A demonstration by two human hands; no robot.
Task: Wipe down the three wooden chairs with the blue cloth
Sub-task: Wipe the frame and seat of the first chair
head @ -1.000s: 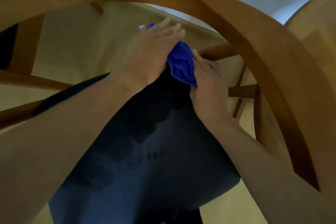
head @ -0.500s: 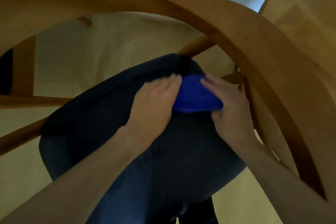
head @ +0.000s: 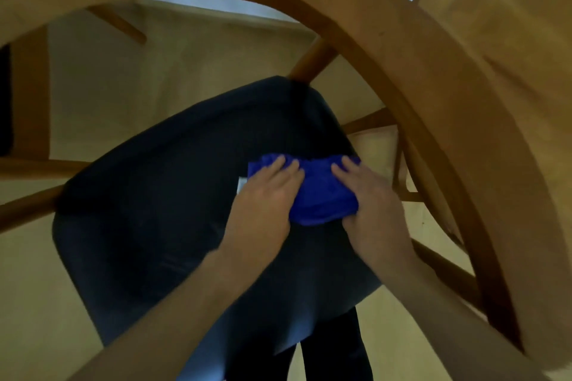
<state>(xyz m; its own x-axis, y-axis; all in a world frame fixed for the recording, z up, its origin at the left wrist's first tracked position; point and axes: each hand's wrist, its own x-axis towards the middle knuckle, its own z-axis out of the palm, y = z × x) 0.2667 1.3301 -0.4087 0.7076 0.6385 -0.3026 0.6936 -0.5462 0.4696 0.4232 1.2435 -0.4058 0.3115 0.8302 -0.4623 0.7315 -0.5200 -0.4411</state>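
Note:
The blue cloth [head: 318,195] lies bunched on the dark seat cushion [head: 161,213] of a wooden chair, towards the seat's right side. My left hand [head: 266,198] presses flat on the cloth's left part, fingers straight. On the cloth's right part lies my right hand [head: 371,204], with its thumb tucked under the cloth's near edge. The chair's curved wooden back rail [head: 418,77] arches over the seat from upper left to lower right. A small white tag [head: 241,187] shows at the cloth's left edge.
Wooden rungs and legs [head: 368,124] run beside and under the seat on the right. Another wooden rail [head: 28,164] crosses at the left. A second wooden chair back [head: 507,25] fills the upper right. Light floor [head: 130,93] lies beyond the seat.
Both hands have drawn the blue cloth from the far end of the seat back towards me and to the right. The cloth is now spread wider between the hands.

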